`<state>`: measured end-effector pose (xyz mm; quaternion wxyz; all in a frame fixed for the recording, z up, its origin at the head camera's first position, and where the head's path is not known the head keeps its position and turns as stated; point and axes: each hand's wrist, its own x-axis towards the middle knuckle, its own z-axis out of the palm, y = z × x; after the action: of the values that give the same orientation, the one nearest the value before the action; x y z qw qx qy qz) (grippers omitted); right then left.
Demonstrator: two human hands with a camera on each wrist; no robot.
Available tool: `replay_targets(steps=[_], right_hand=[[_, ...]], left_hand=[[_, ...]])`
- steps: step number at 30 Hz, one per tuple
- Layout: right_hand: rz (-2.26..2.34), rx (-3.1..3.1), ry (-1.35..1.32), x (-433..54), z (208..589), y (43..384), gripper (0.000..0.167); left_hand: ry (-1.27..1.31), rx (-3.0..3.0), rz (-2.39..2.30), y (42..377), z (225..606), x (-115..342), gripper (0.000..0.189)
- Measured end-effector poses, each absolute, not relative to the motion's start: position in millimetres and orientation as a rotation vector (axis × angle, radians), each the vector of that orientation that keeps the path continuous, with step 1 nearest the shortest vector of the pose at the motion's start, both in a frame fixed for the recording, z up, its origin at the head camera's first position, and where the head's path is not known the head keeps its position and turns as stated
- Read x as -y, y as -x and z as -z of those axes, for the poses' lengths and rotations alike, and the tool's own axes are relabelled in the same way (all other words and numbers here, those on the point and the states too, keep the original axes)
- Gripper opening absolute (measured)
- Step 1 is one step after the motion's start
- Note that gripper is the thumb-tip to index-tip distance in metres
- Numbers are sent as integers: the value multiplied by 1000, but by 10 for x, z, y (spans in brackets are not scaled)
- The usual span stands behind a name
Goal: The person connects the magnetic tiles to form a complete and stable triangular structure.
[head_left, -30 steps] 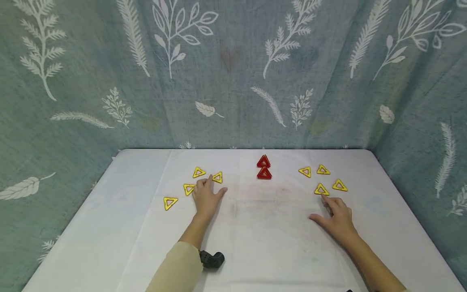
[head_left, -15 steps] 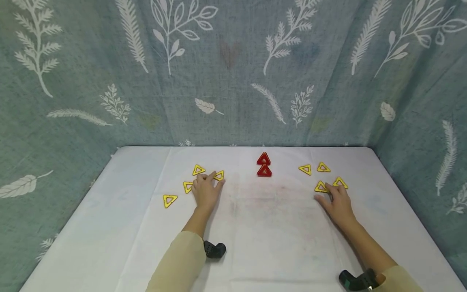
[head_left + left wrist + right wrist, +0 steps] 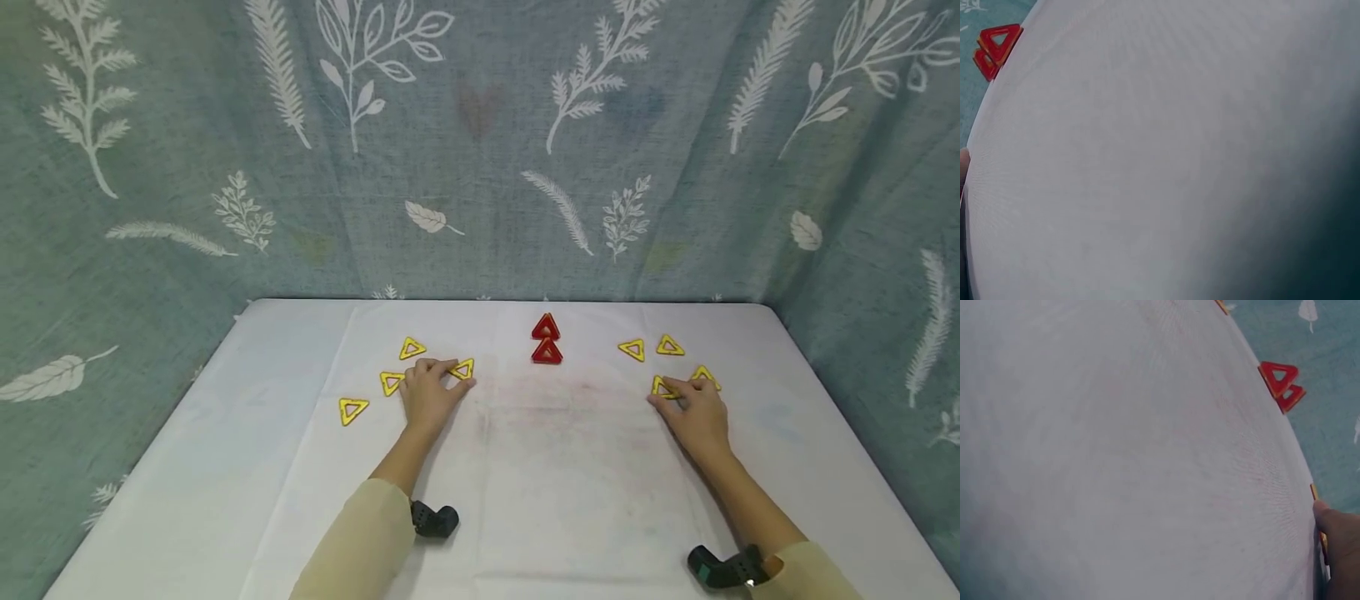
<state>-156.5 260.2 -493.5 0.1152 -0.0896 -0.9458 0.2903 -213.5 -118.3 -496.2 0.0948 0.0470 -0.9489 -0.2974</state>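
Note:
My left hand (image 3: 429, 400) pinches a yellow triangle frame (image 3: 467, 367) between thumb and fingers, at the left of the table. On the right side, my right hand (image 3: 699, 421) holds another yellow triangle frame (image 3: 660, 384) by its edges, and its knuckles partly cover a further yellow triangle (image 3: 703, 373). In the right wrist view the thumb (image 3: 1329, 519) presses against a thin yellow edge. Two red triangle pieces stand at the back middle, a front red triangle (image 3: 547, 353) and a rear red triangle (image 3: 546, 325); the left wrist view also catches these red triangles (image 3: 1000, 42).
Left of my left hand lie three yellow triangles (image 3: 352, 410). Two more yellow triangles (image 3: 670, 345) lie behind my right hand. The white-covered table (image 3: 555, 483) ends at a patterned cloth backdrop (image 3: 480, 208). Black wrist cameras (image 3: 435, 520) jut from both wrists.
My left hand has taken hold of its yellow triangle and shifted it slightly right. My right hand has reached forward and its thumb and fingers have closed round the nearer yellow triangle.

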Motion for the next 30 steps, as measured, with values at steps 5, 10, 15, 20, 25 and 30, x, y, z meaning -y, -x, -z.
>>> replay_targets(steps=[5,10,15,20,25,30], right_hand=[[-896,2724,219,-2606,4943,1545,48],[-889,2709,185,-2610,4965,1496,46],[-851,2715,113,-2591,4978,1429,46],[-838,2724,81,-2527,4974,1360,46],[-847,2722,68,-2473,4963,1301,45],[-852,2712,35,-2401,4980,1254,42]], left_hand=[[-64,2820,861,2100,4936,1196,48],[39,2825,871,2039,4932,1194,47],[114,2848,892,1928,4944,1151,48],[177,2827,915,1820,4948,1105,47],[220,2815,912,1727,4958,1055,45],[264,2807,906,1632,4944,1028,45]])
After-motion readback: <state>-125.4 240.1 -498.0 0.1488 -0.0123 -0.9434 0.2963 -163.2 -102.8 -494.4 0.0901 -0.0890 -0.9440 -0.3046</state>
